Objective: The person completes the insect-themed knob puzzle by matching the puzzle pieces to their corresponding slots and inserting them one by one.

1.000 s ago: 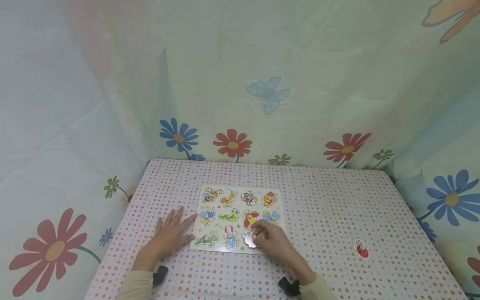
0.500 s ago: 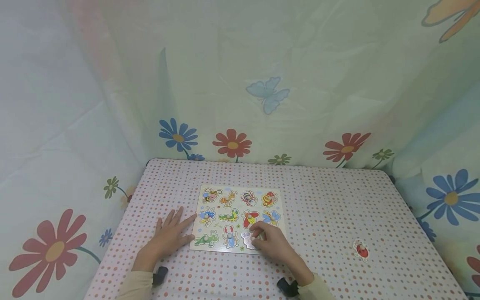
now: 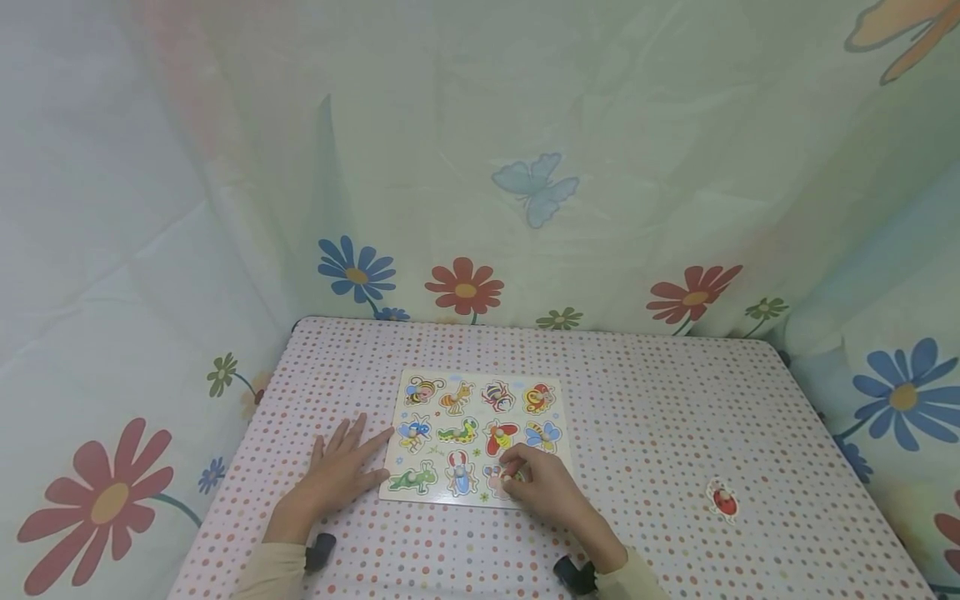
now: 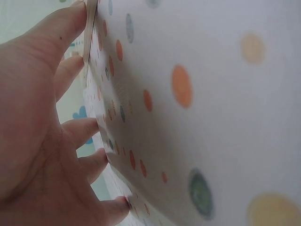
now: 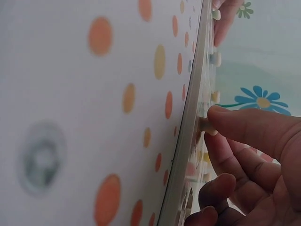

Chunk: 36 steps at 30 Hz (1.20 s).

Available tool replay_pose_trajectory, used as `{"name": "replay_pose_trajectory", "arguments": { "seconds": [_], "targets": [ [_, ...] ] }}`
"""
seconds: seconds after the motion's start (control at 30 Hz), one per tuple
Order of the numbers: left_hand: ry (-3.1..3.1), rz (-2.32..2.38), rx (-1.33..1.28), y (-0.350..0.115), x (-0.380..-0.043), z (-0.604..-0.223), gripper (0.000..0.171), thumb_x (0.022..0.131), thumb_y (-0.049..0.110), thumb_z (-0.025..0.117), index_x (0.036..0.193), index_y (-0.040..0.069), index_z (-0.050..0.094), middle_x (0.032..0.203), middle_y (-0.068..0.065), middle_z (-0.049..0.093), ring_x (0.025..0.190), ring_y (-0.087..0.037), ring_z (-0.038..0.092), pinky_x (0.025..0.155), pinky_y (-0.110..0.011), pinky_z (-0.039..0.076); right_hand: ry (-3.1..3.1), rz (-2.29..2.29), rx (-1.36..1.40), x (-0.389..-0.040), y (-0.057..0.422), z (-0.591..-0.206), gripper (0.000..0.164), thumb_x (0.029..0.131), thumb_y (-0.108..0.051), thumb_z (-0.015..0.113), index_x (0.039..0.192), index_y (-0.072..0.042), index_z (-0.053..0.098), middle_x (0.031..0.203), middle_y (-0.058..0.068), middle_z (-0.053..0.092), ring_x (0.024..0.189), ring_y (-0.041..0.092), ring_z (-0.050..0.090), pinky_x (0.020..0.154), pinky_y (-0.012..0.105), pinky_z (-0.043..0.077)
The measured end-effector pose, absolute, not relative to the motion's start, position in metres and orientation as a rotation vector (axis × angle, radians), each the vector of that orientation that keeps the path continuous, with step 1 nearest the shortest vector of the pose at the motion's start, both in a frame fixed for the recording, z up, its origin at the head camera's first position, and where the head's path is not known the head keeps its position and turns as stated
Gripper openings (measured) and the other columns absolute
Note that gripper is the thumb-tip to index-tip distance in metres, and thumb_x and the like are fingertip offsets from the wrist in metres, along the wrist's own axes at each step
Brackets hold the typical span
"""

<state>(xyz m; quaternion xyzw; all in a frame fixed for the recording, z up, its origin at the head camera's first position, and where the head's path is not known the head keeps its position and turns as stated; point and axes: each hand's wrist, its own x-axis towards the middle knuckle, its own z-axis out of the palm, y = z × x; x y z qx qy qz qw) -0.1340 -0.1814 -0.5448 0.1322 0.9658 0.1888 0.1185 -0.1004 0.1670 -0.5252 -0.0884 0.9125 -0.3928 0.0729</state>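
Observation:
A wooden peg puzzle board point(image 3: 442, 452) with rows of insect pieces lies on the table. My right hand point(image 3: 551, 483) is over its lower right corner. Thumb and forefinger pinch the small knob point(image 5: 207, 125) of a puzzle piece point(image 3: 492, 475), which lies low against the board; the hand hides much of its picture. My left hand point(image 3: 333, 471) rests on the cloth with fingers spread, and its thumb and forefinger touch the board's left edge point(image 4: 89, 37). Among the pieces on the board are a green grasshopper point(image 3: 414, 477) and a stag beetle point(image 3: 461, 474).
A red ladybird piece point(image 3: 723, 502) lies apart on the dotted tablecloth point(image 3: 645, 417), to the right of the board. Behind the table hangs a flowered curtain point(image 3: 420, 167). A black strap mount point(image 3: 576, 575) sits at the right wrist.
The piece in my right hand has shifted slightly and settled flatter on the board; its glare is gone and colours show. My left hand has stayed still.

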Motion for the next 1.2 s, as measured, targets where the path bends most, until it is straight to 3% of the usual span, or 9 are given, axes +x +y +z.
{"name": "replay_pose_trajectory", "arguments": {
  "seconds": [0.57,0.8,0.93,1.2],
  "targets": [
    [2.809,0.572,0.384,-0.181,-0.133,-0.542,0.066,0.097,0.049,0.06,0.156,0.033,0.037,0.166,-0.014,0.008,0.15,-0.043,0.002,0.113,-0.07,-0.006,2.767,-1.241,-0.203,-0.099,0.179,-0.521,0.026,0.086,-0.008,0.076,0.11,-0.014,0.069,0.092,-0.007,0.067,0.059,0.01,0.047,0.051,0.023,0.04],
    [2.809,0.578,0.392,-0.182,-0.133,-0.541,0.066,0.097,0.049,0.06,0.156,0.033,0.037,0.166,-0.014,0.008,0.15,-0.043,0.002,0.113,-0.071,-0.005,2.856,-1.28,-0.04,-0.103,0.218,-0.516,0.033,0.086,-0.001,0.073,0.118,-0.01,0.068,0.096,0.0,0.066,0.06,0.012,0.049,0.048,0.022,0.042],
    [2.805,0.589,0.397,-0.182,-0.133,-0.54,0.066,0.097,0.049,0.06,0.156,0.033,0.037,0.166,-0.014,0.008,0.15,-0.043,0.001,0.113,-0.071,-0.006,2.936,-1.241,0.067,-0.102,0.246,-0.512,0.034,0.089,-0.004,0.072,0.122,-0.007,0.065,0.099,0.005,0.066,0.067,0.014,0.051,0.051,0.023,0.043],
    [2.798,0.596,0.4,-0.182,-0.133,-0.541,0.066,0.097,0.048,0.061,0.156,0.033,0.036,0.166,-0.014,0.007,0.15,-0.044,0.0,0.113,-0.071,-0.006,3.142,-1.185,0.198,-0.091,0.307,-0.517,0.034,0.092,-0.01,0.07,0.124,-0.003,0.06,0.1,0.014,0.067,0.066,0.016,0.051,0.044,0.03,0.044]
  ]
}}
